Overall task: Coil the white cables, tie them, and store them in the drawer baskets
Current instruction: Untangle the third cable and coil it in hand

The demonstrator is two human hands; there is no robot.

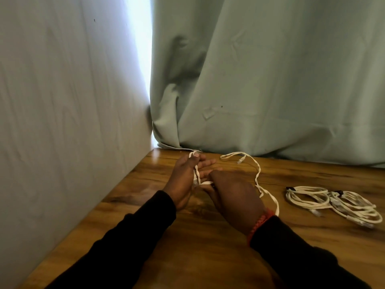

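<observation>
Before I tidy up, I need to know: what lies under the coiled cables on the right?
Only the bare wooden table shows under the coiled cables. Whatever their loops cover cannot be seen.

- No text, label, brand, number or sign can be read anywhere in the view.

Loose white cable, coiled cables
</observation>
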